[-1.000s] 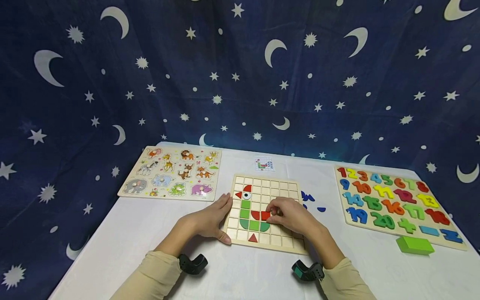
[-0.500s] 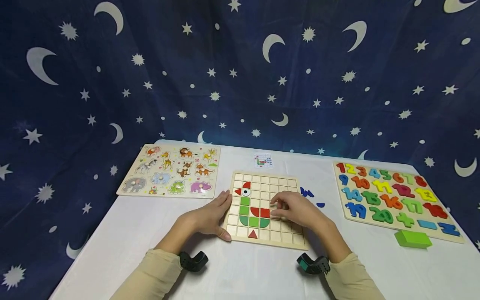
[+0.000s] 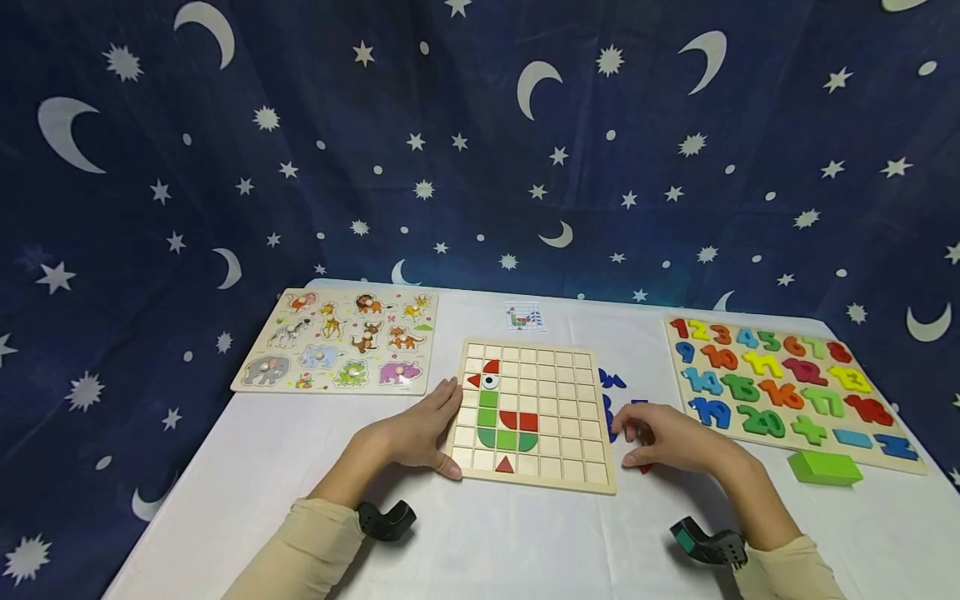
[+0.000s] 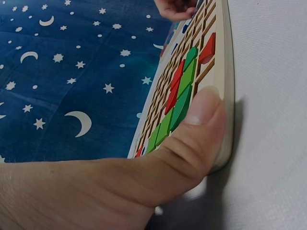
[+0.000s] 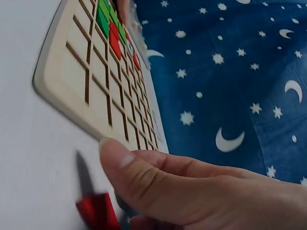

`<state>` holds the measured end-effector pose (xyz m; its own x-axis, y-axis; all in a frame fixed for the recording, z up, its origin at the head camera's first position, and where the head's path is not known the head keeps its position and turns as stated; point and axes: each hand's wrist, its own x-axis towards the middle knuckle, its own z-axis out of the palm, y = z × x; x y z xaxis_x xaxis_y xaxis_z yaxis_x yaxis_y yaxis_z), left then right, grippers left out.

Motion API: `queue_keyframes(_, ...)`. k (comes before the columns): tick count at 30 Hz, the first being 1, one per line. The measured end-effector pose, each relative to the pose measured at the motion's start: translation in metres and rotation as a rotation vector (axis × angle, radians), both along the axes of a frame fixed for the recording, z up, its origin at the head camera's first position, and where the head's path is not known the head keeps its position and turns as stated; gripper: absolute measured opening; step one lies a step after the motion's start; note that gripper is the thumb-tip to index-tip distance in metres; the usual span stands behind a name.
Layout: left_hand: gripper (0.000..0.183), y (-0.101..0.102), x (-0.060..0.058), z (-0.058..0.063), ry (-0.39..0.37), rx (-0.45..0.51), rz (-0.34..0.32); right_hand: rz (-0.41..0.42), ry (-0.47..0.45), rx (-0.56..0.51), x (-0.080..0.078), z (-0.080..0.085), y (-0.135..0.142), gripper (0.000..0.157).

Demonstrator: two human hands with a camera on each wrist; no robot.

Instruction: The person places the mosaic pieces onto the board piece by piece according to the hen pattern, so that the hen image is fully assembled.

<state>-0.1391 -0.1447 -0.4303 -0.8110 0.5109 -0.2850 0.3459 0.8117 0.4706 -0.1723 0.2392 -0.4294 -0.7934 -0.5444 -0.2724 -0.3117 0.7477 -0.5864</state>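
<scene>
One counter (image 3: 540, 542) carries one grid board (image 3: 572, 429), one animal board (image 3: 335, 297) and one number board (image 3: 737, 427). On the grid board, eleven in all — three green squares (image 3: 507, 440), two green quarters (image 3: 528, 442), two red triangles (image 3: 505, 465), two red quarters (image 3: 508, 419), one red square (image 3: 528, 422), one eye (image 3: 490, 381). Eleven animals (image 3: 266, 369); twenty numbers (image 3: 763, 421), three signs (image 3: 809, 430). One card (image 3: 523, 317), one block (image 3: 825, 468), two wristbands (image 3: 386, 521). Loose — at least one red piece (image 5: 98, 211); several blue pieces (image 3: 612, 380), partly hidden.

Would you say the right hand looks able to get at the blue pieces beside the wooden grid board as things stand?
Probably yes: the right hand is right beside the blue pieces, appears to hold nothing, and no obstacle shows between them, though it hides part of the group.
</scene>
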Motion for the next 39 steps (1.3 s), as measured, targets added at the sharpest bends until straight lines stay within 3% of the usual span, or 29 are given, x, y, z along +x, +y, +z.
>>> queue_keyframes(7,0.122,-0.001,0.001,0.0,0.004,0.009,0.0,0.001,-0.01,0.034,0.008,-0.002,0.017,0.034)
queue_keyframes(23,0.122,-0.001,0.0,0.0,-0.007,0.005,0.012,-0.058,0.178,0.15,0.012,-0.007,0.005,0.025)
queue_keyframes(33,0.122,0.001,-0.001,0.001,0.0,0.004,0.011,-0.101,0.203,0.092,0.007,-0.001,-0.002,0.019)
queue_keyframes(39,0.123,0.0,0.001,0.0,-0.002,0.012,0.013,-0.115,0.262,0.006,0.0,0.005,-0.028,0.011)
